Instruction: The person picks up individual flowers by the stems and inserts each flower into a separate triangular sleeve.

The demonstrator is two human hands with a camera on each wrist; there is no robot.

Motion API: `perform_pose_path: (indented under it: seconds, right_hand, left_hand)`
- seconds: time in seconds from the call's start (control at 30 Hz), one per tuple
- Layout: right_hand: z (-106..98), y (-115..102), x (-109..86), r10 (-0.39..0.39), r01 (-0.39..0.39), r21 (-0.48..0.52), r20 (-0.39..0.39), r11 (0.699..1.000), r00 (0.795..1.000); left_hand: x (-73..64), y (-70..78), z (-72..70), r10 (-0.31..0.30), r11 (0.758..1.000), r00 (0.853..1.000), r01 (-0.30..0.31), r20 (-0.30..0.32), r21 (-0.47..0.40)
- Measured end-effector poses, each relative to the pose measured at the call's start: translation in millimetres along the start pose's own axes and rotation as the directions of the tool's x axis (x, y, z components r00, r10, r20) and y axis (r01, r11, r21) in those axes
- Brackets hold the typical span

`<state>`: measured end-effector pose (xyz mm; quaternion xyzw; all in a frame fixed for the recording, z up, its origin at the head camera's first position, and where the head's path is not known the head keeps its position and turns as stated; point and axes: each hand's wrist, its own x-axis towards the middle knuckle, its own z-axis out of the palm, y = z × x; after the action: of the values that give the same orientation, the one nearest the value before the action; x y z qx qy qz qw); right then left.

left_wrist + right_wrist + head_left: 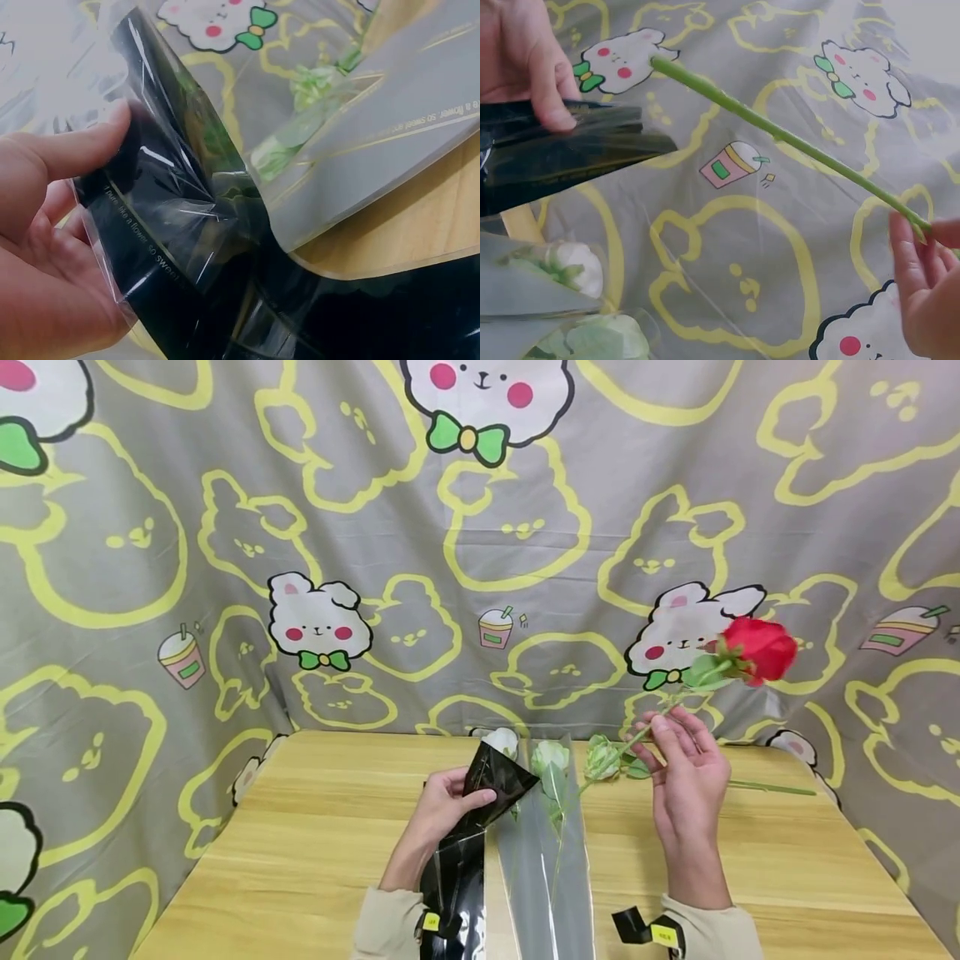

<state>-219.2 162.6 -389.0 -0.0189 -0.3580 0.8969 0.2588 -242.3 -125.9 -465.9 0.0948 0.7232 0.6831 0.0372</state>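
Note:
My left hand [446, 802] holds the upper end of a black flower sleeve [498, 781], thumb on its near face. In the left wrist view gold lettering runs along the shiny sleeve [142, 240]. To the right, my right hand [686, 772] pinches the stem of a red rose [759, 650] below its leaves. The bloom points up and right, apart from the sleeve. In the right wrist view the green stem [795, 150] slants toward the sleeve's mouth, its cut end in the air; the bloom is outside that view.
Grey-and-clear sleeves [532, 877] lie on the wooden table [300, 835], around a white rose [501, 741] and a pale green rose [551, 756]. Another pale green rose [602, 758] lies to the right, near a bare stem [772, 787]. A patterned curtain [390, 543] hangs behind.

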Motion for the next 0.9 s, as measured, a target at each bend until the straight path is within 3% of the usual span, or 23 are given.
perform_pose_path:
  seconds: [0.13,0.3,0.63,0.9]
  right_hand:
    - [2.1,-0.8,-0.1,-0.133,0.136,0.095,-0.046,0.986,0.990]
    - [5.4,0.3,-2.0,-0.267,0.272,0.110,-0.057,0.956,0.962]
    - [12.1,3.2,-7.7,-0.344,0.341,0.107,0.014,0.934,0.939]
    - [17.5,11.7,-15.2,-0.307,0.305,0.029,0.111,0.952,0.945]
  left_hand:
    - [-0.2,0.4,0.8,0.016,1.000,0.998,-0.017,0.057,0.025]
    - [0.4,-1.6,1.8,0.030,0.998,0.994,-0.036,0.102,0.058]
    - [1.8,0.3,5.3,0.043,0.997,0.996,-0.049,0.084,0.066]
    - [-0.2,2.5,6.3,0.041,0.996,0.996,-0.047,0.080,0.073]
